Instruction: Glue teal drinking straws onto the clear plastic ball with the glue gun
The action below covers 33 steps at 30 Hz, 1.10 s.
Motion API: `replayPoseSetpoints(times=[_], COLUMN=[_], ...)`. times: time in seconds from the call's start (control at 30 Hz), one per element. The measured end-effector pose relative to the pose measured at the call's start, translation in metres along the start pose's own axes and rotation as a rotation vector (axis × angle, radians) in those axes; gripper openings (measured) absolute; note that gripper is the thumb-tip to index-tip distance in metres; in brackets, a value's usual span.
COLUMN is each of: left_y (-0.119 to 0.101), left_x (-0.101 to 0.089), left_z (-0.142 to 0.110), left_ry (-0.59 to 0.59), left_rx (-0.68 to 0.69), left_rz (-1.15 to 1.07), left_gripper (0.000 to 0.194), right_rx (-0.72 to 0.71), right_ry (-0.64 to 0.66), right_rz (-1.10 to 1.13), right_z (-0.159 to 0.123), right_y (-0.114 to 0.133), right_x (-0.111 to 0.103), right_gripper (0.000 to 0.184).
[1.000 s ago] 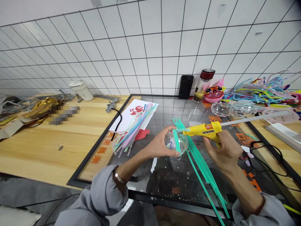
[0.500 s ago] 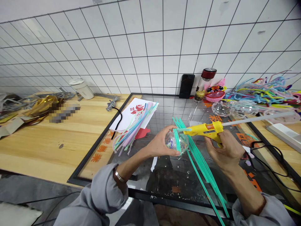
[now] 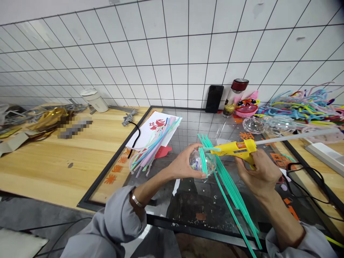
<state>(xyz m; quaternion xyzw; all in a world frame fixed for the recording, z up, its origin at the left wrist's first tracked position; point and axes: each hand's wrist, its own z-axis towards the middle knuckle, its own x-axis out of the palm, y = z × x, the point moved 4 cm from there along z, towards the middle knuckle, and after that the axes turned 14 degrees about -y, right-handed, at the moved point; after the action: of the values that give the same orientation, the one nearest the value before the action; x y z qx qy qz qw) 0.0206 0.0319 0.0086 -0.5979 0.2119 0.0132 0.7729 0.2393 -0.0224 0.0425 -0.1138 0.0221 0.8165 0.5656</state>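
Tiled wall (image 3: 174,46), glossy tabletop (image 3: 185,206), left hand (image 3: 184,163) clasping ball (image 3: 210,165), right hand (image 3: 260,173) gripping glue gun (image 3: 232,149)

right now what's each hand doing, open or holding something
Left hand: closed around the clear ball.
Right hand: holding the yellow glue gun.

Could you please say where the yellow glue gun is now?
The glue gun is right of centre in the head view, in the right hand, beside the clear ball.
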Motion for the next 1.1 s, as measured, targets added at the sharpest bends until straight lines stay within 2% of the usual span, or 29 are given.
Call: replayPoseSetpoints(times=[0.83, 1.1], left_y=[0.0025, 0.0023], left_x=[0.0002, 0.0007], left_z=[0.0004, -0.0002], left_ry=[-0.005, -0.003], left_rx=[0.016, -0.008], left_rz=[0.012, 0.01], left_gripper=[0.09, 0.091], right_rx=[0.025, 0.033], right_ry=[0.018, 0.007], right_rz=[0.019, 0.021], right_z=[0.0016, 0.003], right_y=[0.0001, 0.0], right_x=[-0.001, -0.0017], right_gripper=[0.023, 0.029])
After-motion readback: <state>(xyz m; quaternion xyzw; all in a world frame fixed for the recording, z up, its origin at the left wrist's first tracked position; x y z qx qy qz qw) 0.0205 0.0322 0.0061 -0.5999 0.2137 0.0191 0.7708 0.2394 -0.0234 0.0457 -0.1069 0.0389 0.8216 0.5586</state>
